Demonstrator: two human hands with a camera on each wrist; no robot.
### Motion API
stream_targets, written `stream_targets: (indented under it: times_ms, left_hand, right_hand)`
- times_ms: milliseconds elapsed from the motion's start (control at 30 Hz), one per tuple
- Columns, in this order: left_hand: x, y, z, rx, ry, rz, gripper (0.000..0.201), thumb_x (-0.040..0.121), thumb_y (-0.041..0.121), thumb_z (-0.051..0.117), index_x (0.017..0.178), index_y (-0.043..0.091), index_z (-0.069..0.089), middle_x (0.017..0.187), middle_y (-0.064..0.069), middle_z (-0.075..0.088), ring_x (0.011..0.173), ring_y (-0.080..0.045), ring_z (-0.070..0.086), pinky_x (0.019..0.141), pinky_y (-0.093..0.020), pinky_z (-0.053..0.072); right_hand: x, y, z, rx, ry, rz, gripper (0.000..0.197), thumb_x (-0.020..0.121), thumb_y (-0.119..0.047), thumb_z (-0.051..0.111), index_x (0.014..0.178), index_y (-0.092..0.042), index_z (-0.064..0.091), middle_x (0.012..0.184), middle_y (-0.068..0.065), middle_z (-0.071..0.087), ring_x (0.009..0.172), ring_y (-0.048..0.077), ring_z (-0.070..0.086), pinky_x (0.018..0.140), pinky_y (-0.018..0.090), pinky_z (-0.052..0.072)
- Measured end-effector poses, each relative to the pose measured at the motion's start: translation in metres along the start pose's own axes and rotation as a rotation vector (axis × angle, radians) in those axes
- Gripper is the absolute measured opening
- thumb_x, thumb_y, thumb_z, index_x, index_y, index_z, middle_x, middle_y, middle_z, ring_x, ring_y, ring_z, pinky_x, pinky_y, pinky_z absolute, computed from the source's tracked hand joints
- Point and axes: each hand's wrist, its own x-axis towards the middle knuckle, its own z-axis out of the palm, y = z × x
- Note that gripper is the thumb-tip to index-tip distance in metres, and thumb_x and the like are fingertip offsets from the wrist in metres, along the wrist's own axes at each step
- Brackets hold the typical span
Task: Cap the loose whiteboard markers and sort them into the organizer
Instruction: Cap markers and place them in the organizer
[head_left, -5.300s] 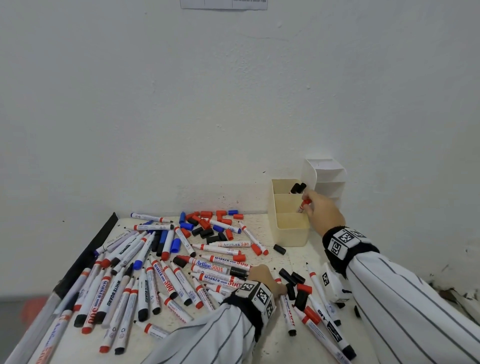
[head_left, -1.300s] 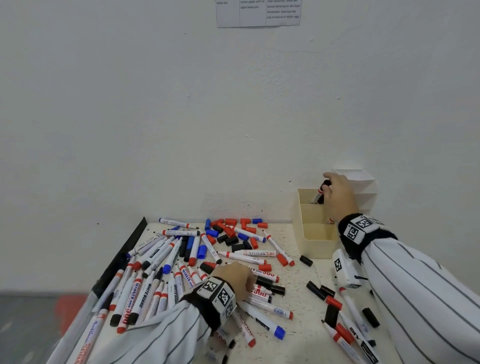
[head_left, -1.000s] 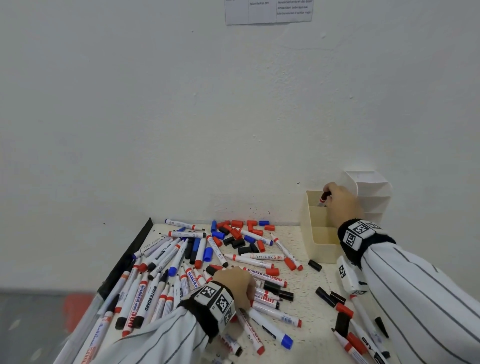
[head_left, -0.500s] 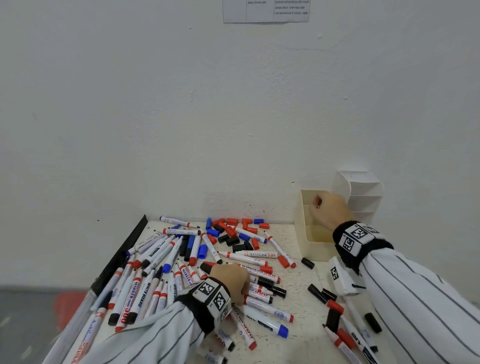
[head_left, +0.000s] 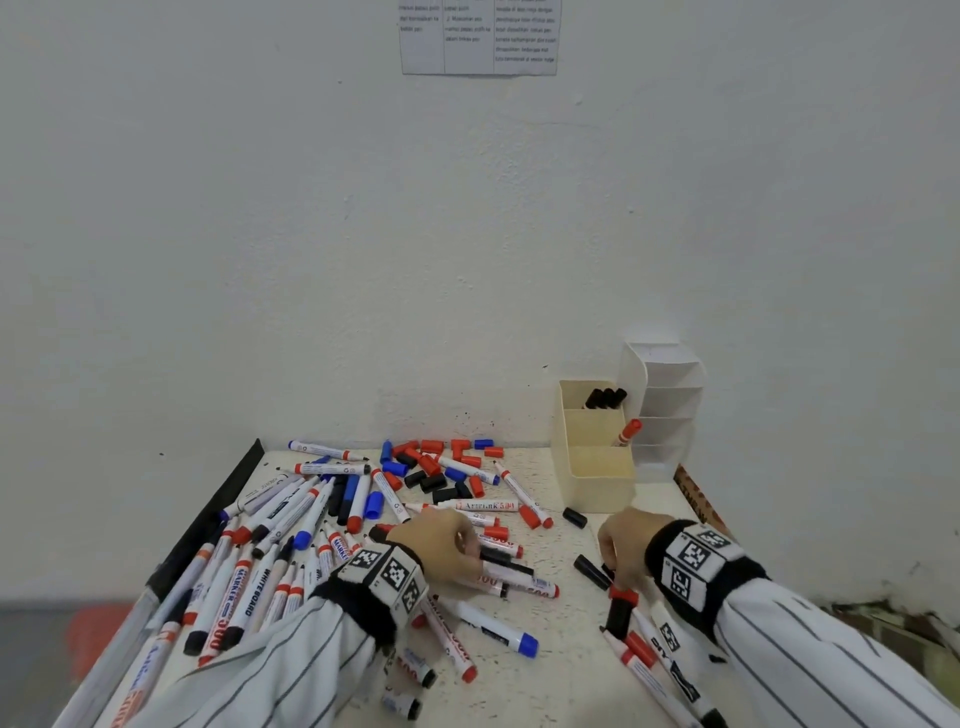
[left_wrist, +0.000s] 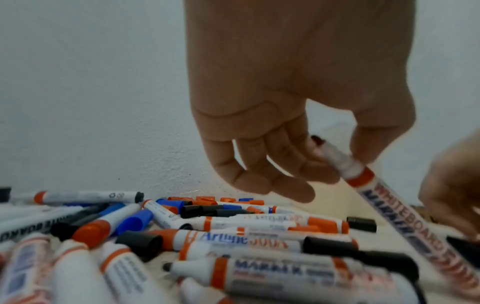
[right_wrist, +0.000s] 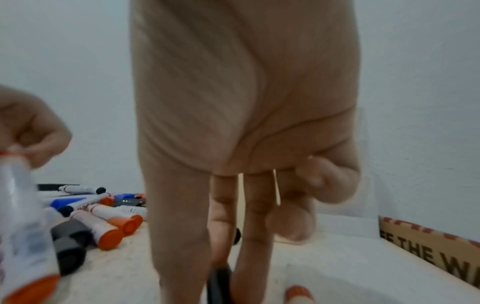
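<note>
Loose markers and caps in red, blue and black (head_left: 322, 519) cover the table's left and middle. My left hand (head_left: 449, 551) hovers over the pile, and its thumb and fingers (left_wrist: 335, 160) pinch an uncapped red whiteboard marker (left_wrist: 389, 207) near the tip. My right hand (head_left: 613, 564) reaches down at the table's right, where thumb and fingertips (right_wrist: 221, 273) close round a black cap (right_wrist: 218, 288). The cream organizer (head_left: 597, 488) holds black markers (head_left: 605, 397) in its back compartment and one red-capped marker (head_left: 626, 431) in the middle one.
A white tiered organizer (head_left: 667, 405) stands against the wall behind the cream one. More markers and caps (head_left: 644, 654) lie under my right wrist. A cardboard strip (head_left: 701, 506) borders the table's right side, and a dark rail (head_left: 208, 519) its left.
My right hand left the organizer, with a red-capped marker now standing in the middle compartment, and came down to the black caps. My left hand stayed over the pile.
</note>
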Motion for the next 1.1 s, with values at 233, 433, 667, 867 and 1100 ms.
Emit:
stream_targets:
  times_ms: [233,433,667,867,1100]
  left_hand:
    - [-0.001,0.028,-0.009,-0.573,0.434,0.091,0.014,0.083,0.014,0.064,0.072,0.015,0.055,0.063,0.006,0.048,0.056,-0.006,0.043,0.055,-0.014,0.038]
    - [0.002,0.056,-0.011,-0.951,0.545,0.141,0.011,0.088,0.008,0.054,0.085,0.016,0.061,0.089,-0.01,0.062,0.091,-0.029,0.066,0.08,-0.042,0.057]
    - [0.003,0.07,0.003,-0.93,0.464,0.205,0.026,0.099,0.018,0.035,0.112,0.016,0.057,0.091,-0.004,0.055,0.07,-0.013,0.055,0.069,-0.031,0.052]
    - [-0.001,0.077,0.021,-0.702,0.203,0.143,0.028,0.099,0.018,0.035,0.121,0.024,0.051,0.077,0.0,0.047,0.06,-0.01,0.044,0.052,-0.021,0.037]
    - [-0.004,0.076,0.033,-0.484,0.243,0.147,0.05,0.091,0.014,0.056,0.139,0.015,0.042,0.104,0.002,0.055,0.083,-0.012,0.061,0.077,-0.021,0.049]
  right_hand:
    - [-0.003,0.008,0.023,0.028,0.15,0.01,0.019,0.075,-0.029,0.07,0.086,-0.027,0.055,0.095,-0.008,0.059,0.087,0.013,0.058,0.058,0.018,0.041]
    - [-0.009,0.01,0.027,0.031,0.172,-0.004,0.004,0.081,-0.029,0.064,0.079,-0.03,0.061,0.104,-0.007,0.066,0.097,0.014,0.061,0.067,0.021,0.042]
    - [-0.012,0.024,0.023,0.352,0.388,-0.005,0.013,0.081,-0.024,0.059,0.077,-0.029,0.048,0.091,-0.005,0.057,0.083,0.013,0.056,0.073,0.024,0.047]
    - [-0.021,0.018,0.016,0.684,0.785,-0.185,0.016,0.088,-0.011,0.055,0.1,-0.015,0.064,0.092,-0.003,0.063,0.076,0.004,0.054,0.067,0.005,0.039]
    - [-0.035,-0.002,0.008,0.877,0.893,-0.304,0.014,0.087,-0.012,0.059,0.096,-0.023,0.06,0.087,-0.015,0.06,0.053,0.007,0.048,0.058,0.008,0.04]
